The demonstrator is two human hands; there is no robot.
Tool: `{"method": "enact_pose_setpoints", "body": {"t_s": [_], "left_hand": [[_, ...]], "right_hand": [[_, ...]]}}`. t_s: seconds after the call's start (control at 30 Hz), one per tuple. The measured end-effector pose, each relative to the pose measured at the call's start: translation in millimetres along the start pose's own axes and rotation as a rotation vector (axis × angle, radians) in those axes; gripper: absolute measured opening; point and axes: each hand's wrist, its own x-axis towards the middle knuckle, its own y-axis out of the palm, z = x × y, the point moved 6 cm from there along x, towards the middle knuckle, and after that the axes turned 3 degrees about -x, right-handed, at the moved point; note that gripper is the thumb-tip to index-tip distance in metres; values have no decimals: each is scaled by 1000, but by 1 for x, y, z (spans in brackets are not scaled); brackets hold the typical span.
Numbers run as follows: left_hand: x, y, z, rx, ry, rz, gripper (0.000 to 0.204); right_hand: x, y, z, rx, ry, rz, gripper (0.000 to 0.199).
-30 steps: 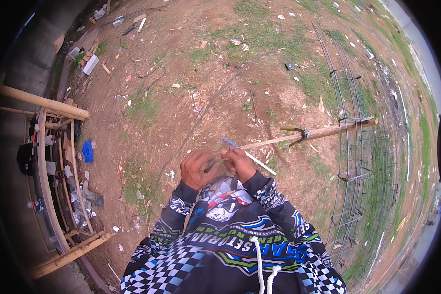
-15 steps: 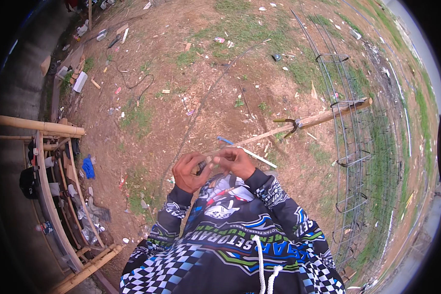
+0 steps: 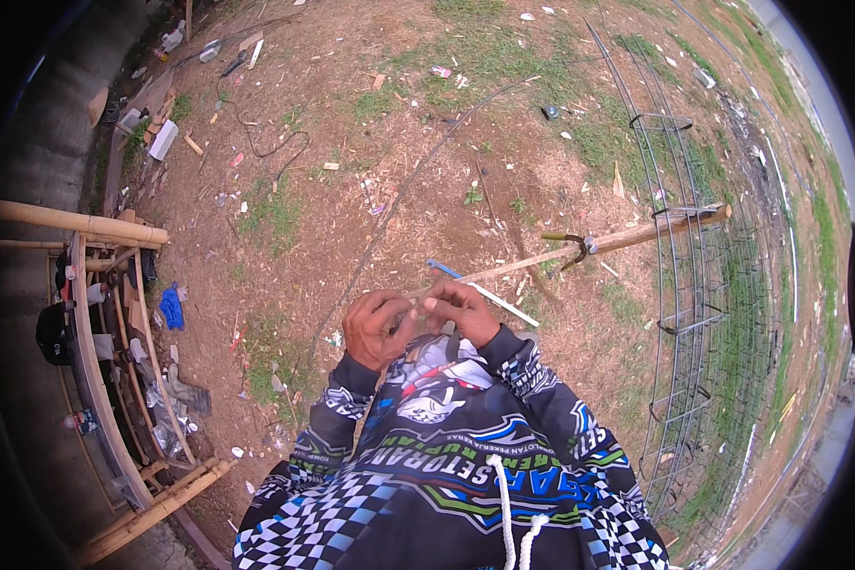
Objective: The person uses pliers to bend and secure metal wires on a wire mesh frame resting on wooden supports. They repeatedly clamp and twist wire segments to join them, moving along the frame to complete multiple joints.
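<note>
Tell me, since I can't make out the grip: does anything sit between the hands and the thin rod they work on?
Nothing visible does. The left hand and right hand meet at chest height, fingers pinched directly on the thin rod where it reaches them.

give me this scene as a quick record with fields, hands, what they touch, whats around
setting: bare dirt ground with grass patches and scattered litter
left hand: raised before the chest, fingers curled, meeting the right hand
right hand: fingertips pinching something small, too small to identify
nearest things: thin white stick, wooden pole
right side: wire mesh cage lying along the ground
left side: bamboo frame, blue cloth
</note>
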Motion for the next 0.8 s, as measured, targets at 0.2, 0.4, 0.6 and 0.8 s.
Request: {"method": "enact_pose_setpoints", "body": {"t_s": [0.2, 0.4, 0.6, 0.8], "left_hand": [[1, -1, 0, 8, -47, 5, 17], [11, -2, -14, 103, 62, 1, 38], [4, 4, -4, -31, 92, 121, 42], [-3, 6, 0, 10, 142, 68, 37]], "right_hand": [[1, -9, -22, 176, 55, -83, 11], [2, 5, -8, 391, 283, -87, 9], [6, 14, -6, 83, 250, -65, 25], [4, 17, 1, 414, 282, -112, 28]]}}
